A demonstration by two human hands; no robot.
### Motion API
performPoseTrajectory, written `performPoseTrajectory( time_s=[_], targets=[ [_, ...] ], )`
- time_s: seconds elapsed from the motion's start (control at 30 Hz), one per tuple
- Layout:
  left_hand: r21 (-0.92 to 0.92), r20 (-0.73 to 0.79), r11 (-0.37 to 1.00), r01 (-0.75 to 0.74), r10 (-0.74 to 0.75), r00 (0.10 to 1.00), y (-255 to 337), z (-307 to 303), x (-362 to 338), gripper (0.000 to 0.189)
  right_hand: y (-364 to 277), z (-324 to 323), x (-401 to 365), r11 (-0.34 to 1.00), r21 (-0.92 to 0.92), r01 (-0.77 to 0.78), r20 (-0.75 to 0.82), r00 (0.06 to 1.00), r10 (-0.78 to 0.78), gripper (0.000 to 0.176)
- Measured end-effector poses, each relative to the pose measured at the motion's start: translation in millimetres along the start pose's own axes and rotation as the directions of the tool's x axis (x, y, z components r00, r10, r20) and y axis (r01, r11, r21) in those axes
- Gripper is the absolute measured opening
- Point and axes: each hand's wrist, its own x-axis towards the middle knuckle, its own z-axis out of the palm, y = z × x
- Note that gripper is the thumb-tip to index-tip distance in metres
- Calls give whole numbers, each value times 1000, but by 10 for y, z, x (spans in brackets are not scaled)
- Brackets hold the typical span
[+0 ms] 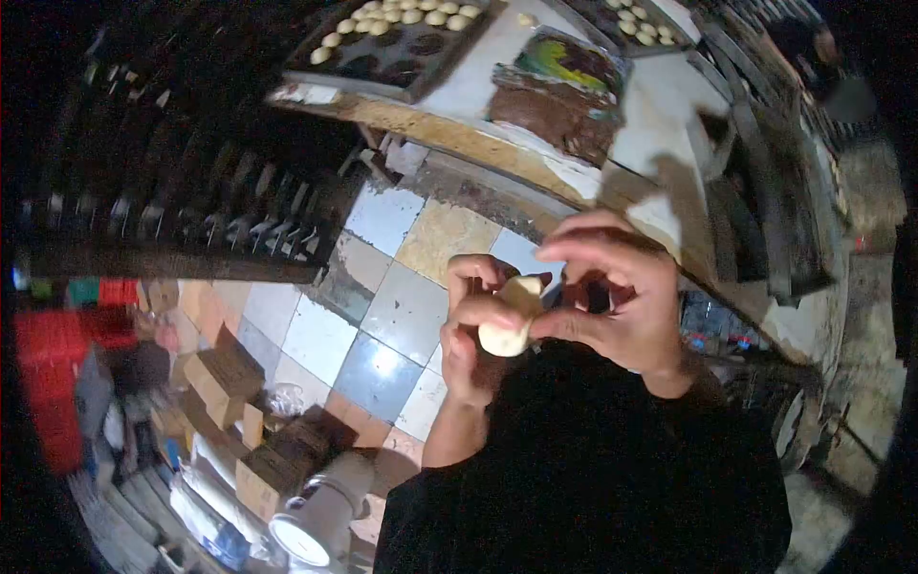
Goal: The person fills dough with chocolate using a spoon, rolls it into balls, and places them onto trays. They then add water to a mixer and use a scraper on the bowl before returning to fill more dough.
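Note:
Both my hands are raised in front of my dark shirt, over the tiled floor. My left hand (475,320) has its fingers wrapped round a pale piece of dough (507,330). Beside it, my right hand (612,292) is curved, with its thumb and forefinger apart at the top of the dough's right side; the thumb tip is close to the dough, and I cannot tell if it touches. Dark filling-like material shows on the table as a brown slab (559,120), with a green and yellow wrapper (564,62) above it.
A dark tray (421,72) with several pale dough balls lies on the table (660,124), and another tray (636,19) is further right. A dark rack (172,230) stands left. Cardboard boxes (225,378), a red crate (57,383) and a white bucket (320,517) are lower left.

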Motion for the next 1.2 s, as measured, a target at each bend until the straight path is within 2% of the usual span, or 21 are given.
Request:
performPoseTrajectory(
  time_s=[0.1,0.17,0.23,0.27,0.37,0.4,0.47,0.5,0.53,0.57,0.6,0.63,0.67,0.7,0.77,0.83,0.87,0.97,1.03,1.1,1.2],
  targets=[
    [235,223,950,-208,155,962,-284,380,295,40,311,-441,-233,974,226,-6,-37,999,14,27],
    [376,290,850,-369,271,918,-566,731,449,29,380,-793,-349,979,54,197,-147,971,-188,30],
    [389,91,872,-298,286,954,-837,1338,462,40,311,-1154,-461,952,-205,229,-228,934,-274,35],
    [588,238,710,-386,304,922,-955,1406,509,52,438,-1333,-555,916,-295,272,-266,897,-352,38],
    [280,141,956,-84,46,989,-1332,2269,547,91,670,-2038,-653,875,-242,419,-438,758,-483,24],
    [123,313,990,66,-101,944,-1591,2337,606,106,763,-2236,-682,898,-200,393,-465,768,-440,21],
    [109,520,994,3,-60,852,-2047,2618,854,74,929,-2547,-756,939,-101,330,-506,795,-334,13],
    [152,615,986,-67,-41,788,-2248,2704,927,61,952,-2763,-894,964,-263,25,-397,908,-132,9],
    [172,401,981,88,-151,904,-2332,2887,854,46,999,-2988,-905,979,-198,-57,-322,947,-10,11],
    [397,476,904,-156,-58,878,-2482,2871,937,36,1015,-3215,-861,980,-140,-140,-239,965,104,14],
    [441,365,896,43,-223,904,-2562,2951,902,31,1146,-3347,-990,906,-417,-77,-213,977,-15,18],
    [463,247,852,244,-388,888,-2616,3013,840,28,1127,-3427,-1057,898,-418,-137,-324,946,-6,18],
    [752,263,644,143,-492,830,-2676,3030,846,22,1053,-3490,-1129,889,-412,-198,-427,904,4,20],
    [633,385,758,158,-486,784,-2896,2939,731,14,975,-3556,-1173,879,-397,-264,-524,851,19,21],
    [331,571,871,363,-491,658,-3251,2841,493,18,903,-3688,-1184,828,-546,-128,-349,933,-86,32],
    [775,429,627,82,-616,661,-3345,3364,-44,25,977,-3790,-1126,694,-718,63,-104,975,-197,36],
    [846,410,532,-9,-642,648,-3384,3538,-162,28,1124,-3826,-1187,718,-692,71,-100,976,-192,32],
    [574,665,791,210,-600,444,-3409,3335,401,30,1397,-4088,-1220,811,-574,110,-96,975,-200,20],
    [701,508,601,384,-799,323,-3117,3368,812,32,1407,-4352,-1016,828,-539,-155,-288,958,-8,17],
    [640,544,753,150,-583,604,-3181,3230,926,30,1738,-4614,-864,813,-495,-307,-497,867,25,20],
    [625,444,738,255,-605,661,-2976,2956,1288,24,2432,-4721,-1097,498,-831,-248,-210,969,131,43]
  ],
)
